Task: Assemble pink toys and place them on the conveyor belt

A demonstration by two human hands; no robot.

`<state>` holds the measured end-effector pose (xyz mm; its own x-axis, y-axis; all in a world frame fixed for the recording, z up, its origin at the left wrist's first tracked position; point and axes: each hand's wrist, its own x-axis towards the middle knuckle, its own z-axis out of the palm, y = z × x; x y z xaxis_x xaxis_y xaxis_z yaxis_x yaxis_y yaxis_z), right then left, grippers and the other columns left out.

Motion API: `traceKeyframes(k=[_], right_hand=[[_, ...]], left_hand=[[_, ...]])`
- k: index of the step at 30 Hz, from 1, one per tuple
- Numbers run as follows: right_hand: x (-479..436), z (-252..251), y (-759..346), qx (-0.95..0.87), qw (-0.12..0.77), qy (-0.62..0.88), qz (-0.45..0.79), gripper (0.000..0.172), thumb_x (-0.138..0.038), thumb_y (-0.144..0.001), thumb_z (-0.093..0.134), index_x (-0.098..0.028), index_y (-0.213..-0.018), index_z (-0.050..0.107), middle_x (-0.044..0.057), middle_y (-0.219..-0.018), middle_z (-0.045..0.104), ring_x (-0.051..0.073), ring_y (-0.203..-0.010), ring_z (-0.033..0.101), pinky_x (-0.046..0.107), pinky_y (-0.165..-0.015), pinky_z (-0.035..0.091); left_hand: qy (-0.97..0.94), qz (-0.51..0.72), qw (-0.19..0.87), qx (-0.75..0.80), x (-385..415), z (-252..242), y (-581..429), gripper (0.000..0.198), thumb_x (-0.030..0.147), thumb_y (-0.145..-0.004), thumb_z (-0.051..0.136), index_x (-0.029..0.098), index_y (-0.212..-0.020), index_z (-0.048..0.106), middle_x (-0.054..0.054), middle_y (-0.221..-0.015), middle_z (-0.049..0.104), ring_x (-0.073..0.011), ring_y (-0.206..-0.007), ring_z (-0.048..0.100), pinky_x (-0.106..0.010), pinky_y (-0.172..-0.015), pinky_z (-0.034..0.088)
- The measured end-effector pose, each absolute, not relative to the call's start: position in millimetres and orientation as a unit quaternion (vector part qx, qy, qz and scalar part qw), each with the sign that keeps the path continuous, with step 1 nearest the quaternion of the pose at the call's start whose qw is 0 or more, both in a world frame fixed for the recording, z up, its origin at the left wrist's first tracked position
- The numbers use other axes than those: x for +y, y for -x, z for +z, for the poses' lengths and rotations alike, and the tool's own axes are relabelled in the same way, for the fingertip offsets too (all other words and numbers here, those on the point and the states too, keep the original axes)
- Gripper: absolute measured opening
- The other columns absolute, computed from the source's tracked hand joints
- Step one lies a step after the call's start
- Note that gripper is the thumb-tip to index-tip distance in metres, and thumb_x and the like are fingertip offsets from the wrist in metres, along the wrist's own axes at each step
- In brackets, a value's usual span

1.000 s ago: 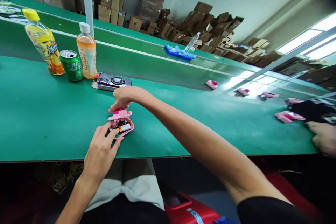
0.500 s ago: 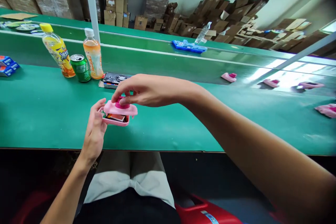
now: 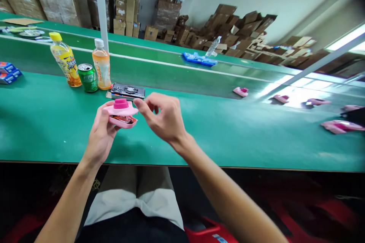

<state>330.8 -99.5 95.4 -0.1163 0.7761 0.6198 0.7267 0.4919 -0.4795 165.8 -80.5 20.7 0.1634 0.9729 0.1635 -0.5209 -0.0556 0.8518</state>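
Note:
My left hand (image 3: pixel 100 136) holds a small pink plastic toy (image 3: pixel 121 113) just above the green table (image 3: pixel 42 121). The toy is two pink shells, the upper one with a darker pink knob, and dark parts show in the gap between them. My right hand (image 3: pixel 162 115) hovers to the toy's right, fingers curled, its fingertips at the edge of the upper shell. Nothing shows inside the right hand.
Two drink bottles (image 3: pixel 66 60), (image 3: pixel 102 64) and a green can (image 3: pixel 88 78) stand behind the toy, beside a black device (image 3: pixel 127 91). Several pink toys (image 3: pixel 241 91) lie on the conveyor belt to the right. A blue tray (image 3: pixel 199 59) lies farther back, and cardboard boxes fill the wall.
The toy was lifted off the table by my left hand. My right hand left the top knob and drew back to the toy's right side.

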Motion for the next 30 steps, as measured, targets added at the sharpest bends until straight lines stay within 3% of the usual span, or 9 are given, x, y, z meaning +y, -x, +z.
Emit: traceKeyframes(k=[5,11,15,19,26,30], right_hand=[[-120.9,67.1,-324.5,-0.774,0.383,0.498,0.083,0.047,-0.056,-0.102,0.053,-0.015,-0.1,0.077,0.009,-0.102,0.071,0.019,-0.094,0.063,0.03,-0.084,0.047],[-115.5,69.4,-317.6,-0.756,0.362,0.514,0.182,0.035,-0.05,-0.098,0.064,-0.021,-0.113,0.077,0.007,-0.111,0.07,0.019,-0.099,0.064,0.028,-0.082,0.05],[-113.8,72.4,-316.9,-0.742,0.382,0.501,0.23,0.025,-0.044,-0.096,0.07,-0.027,-0.111,0.077,0.002,-0.105,0.073,0.015,-0.088,0.066,0.026,-0.075,0.05],[-114.7,68.4,-315.8,-0.729,0.407,0.496,0.238,0.021,-0.038,-0.093,0.074,-0.026,-0.109,0.077,0.001,-0.104,0.072,0.016,-0.09,0.066,0.027,-0.079,0.052],[-113.2,54.0,-314.4,-0.662,0.448,0.541,0.26,0.038,-0.036,-0.089,0.078,-0.019,-0.12,0.067,0.007,-0.115,0.068,0.02,-0.104,0.066,0.035,-0.09,0.056],[-113.9,46.6,-311.1,-0.658,0.455,0.558,0.22,0.036,-0.034,-0.091,0.076,-0.018,-0.122,0.067,0.009,-0.119,0.066,0.021,-0.109,0.065,0.038,-0.095,0.056]], left_hand=[[-0.381,0.57,0.689,0.235,-84.3,21.5,-170.0,0.037,0.052,-0.101,0.054,0.024,-0.126,0.058,-0.009,-0.133,0.069,-0.0188,-0.104,0.073,-0.034,-0.086,0.061],[-0.368,0.55,0.723,0.198,-88.2,25.1,-168.6,0.036,0.047,-0.098,0.063,0.025,-0.126,0.057,-0.007,-0.133,0.069,-0.0175,-0.101,0.073,-0.03,-0.086,0.061],[-0.384,0.502,0.759,0.157,-85.4,24.0,-161.0,0.042,0.047,-0.094,0.068,0.025,-0.129,0.057,-0.009,-0.137,0.067,-0.0224,-0.105,0.074,-0.033,-0.085,0.062],[-0.395,0.517,0.744,0.154,-80.2,18.6,-160.2,0.034,0.039,-0.096,0.068,0.025,-0.127,0.06,-0.007,-0.135,0.068,-0.0184,-0.104,0.073,-0.028,-0.085,0.061],[-0.441,0.56,0.676,0.185,-76.5,12.2,-174.0,0.034,0.044,-0.1,0.061,0.021,-0.125,0.06,-0.009,-0.134,0.068,-0.0195,-0.111,0.071,-0.03,-0.093,0.059],[-0.454,0.583,0.639,0.214,-74.1,5.2,-177.0,0.039,0.05,-0.098,0.062,0.024,-0.126,0.056,-0.007,-0.139,0.064,-0.0183,-0.105,0.073,-0.031,-0.093,0.059]])
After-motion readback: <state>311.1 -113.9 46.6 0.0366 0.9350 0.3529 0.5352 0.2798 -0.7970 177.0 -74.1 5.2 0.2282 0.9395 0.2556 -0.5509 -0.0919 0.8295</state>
